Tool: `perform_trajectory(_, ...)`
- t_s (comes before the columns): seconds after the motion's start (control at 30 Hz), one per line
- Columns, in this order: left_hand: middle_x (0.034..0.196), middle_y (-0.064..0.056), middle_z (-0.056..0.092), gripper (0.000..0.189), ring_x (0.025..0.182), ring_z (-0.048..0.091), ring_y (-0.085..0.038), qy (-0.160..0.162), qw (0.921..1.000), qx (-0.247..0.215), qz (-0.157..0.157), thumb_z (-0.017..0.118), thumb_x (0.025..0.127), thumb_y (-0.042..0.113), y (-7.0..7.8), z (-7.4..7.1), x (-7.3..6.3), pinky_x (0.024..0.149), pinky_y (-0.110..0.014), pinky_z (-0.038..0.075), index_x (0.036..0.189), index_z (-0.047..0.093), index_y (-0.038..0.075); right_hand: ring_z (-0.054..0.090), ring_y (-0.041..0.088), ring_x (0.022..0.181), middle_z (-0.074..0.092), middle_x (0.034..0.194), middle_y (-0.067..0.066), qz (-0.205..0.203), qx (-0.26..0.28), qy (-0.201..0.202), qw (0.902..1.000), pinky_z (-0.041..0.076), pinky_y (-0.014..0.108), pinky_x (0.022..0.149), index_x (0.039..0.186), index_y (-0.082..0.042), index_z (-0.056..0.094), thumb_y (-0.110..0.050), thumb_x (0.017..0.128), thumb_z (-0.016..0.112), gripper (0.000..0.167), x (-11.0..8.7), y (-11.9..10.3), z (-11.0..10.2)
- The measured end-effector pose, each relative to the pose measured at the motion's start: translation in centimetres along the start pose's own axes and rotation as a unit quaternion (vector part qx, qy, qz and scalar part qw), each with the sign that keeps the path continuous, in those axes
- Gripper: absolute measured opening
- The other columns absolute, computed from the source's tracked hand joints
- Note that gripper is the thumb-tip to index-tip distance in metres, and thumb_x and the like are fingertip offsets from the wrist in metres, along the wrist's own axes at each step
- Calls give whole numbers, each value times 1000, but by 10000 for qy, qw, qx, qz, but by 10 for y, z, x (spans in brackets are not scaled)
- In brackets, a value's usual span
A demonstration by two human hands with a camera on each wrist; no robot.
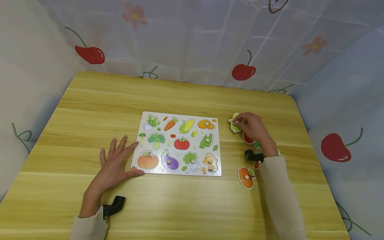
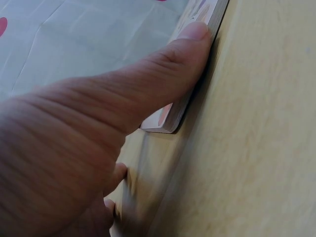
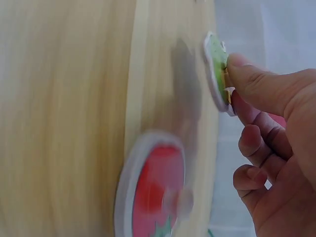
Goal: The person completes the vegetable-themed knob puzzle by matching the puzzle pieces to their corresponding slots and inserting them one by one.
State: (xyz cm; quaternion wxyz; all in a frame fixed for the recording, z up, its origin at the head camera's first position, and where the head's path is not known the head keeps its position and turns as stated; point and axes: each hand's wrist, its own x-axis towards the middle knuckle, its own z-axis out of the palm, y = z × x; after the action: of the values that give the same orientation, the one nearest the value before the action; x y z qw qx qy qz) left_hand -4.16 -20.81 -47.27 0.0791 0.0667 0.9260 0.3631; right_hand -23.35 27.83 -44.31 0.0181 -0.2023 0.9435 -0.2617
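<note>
A white vegetable puzzle board [image 1: 177,153] lies on the table. My left hand [image 1: 114,165], fingers spread, is at its left edge. The left wrist view shows the thumb [image 2: 168,64] resting on the board's corner. To the right of the board, my right hand [image 1: 253,126] pinches a yellow-and-green corn puzzle piece [image 1: 235,126]. In the right wrist view, this corn piece [image 3: 215,69] is tilted and held above the table, its shadow beside it; the fingertips partly hide it. Just below that hand is a tomato piece [image 1: 247,138] with a knob.
A pumpkin piece [image 1: 244,181] lies right of the board. Under the right wrist, a green piece [image 1: 256,144] and a reddish piece [image 1: 256,165] are partly hidden. Knobbed pieces, including an eggplant [image 1: 172,164], sit in the board. A printed curtain [image 1: 192,43] hangs behind the table.
</note>
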Motion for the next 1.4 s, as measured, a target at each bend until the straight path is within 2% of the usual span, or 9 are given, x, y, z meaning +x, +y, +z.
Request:
perform_trajectory(0.2, 168, -20, 4, 98, 152, -17, -44, 36, 10000, 20, 12, 84, 76, 48, -1, 2, 0, 109, -69, -21, 157, 35, 22, 54, 25, 78, 67, 93, 14, -139, 93, -15, 9999, 44, 37, 72, 103, -2, 72, -12, 95, 70, 13, 9, -14, 9)
perform_trajectory(0.43, 168, -20, 4, 97, 152, -18, -43, -9, 10000, 5, 10, 83, 77, 48, -1, 2, -1, 109, -69, -22, 157, 34, 22, 52, 24, 76, 66, 92, 11, -234, 96, -199, 9995, 43, 36, 71, 103, -4, 72, -15, 95, 70, 14, 18, -28, 20)
perform_trajectory(0.7, 168, -20, 4, 98, 152, -18, -44, -72, 9999, 38, -85, 83, 77, 50, 0, 0, 0, 109, -68, -22, 157, 35, 22, 52, 23, 79, 67, 94, 9, -130, 169, -338, 9992, 44, 34, 72, 103, -6, 71, -18, 96, 69, 14, 28, -43, 32)
perform_trajectory(0.93, 168, -19, 4, 98, 152, -18, -43, -43, 10000, 20, -68, 84, 77, 49, -1, 1, 0, 109, -68, -22, 157, 35, 23, 52, 22, 77, 64, 88, 5, 3, 240, -580, 9980, 44, 33, 69, 101, -9, 71, -21, 96, 70, 14, 35, -72, 41)
perform_trajectory(1.13, 168, -20, 4, 98, 152, -18, -44, -33, 10000, -3, -32, 84, 77, 49, -2, 2, 1, 109, -68, -22, 157, 35, 22, 55, 19, 79, 65, 87, 2, 179, -73, -826, 9964, 46, 32, 71, 103, -13, 71, -28, 95, 70, 17, 44, -98, 54)
perform_trajectory(1.4, 168, -20, 4, 99, 152, -17, -44, 6, 10000, 21, 11, 85, 76, 47, -1, 0, 2, 109, -69, -22, 157, 34, 23, 56, 17, 78, 64, 85, 0, -14, -403, -934, 9948, 46, 31, 69, 101, -15, 70, -29, 95, 70, 15, 55, -122, 67)
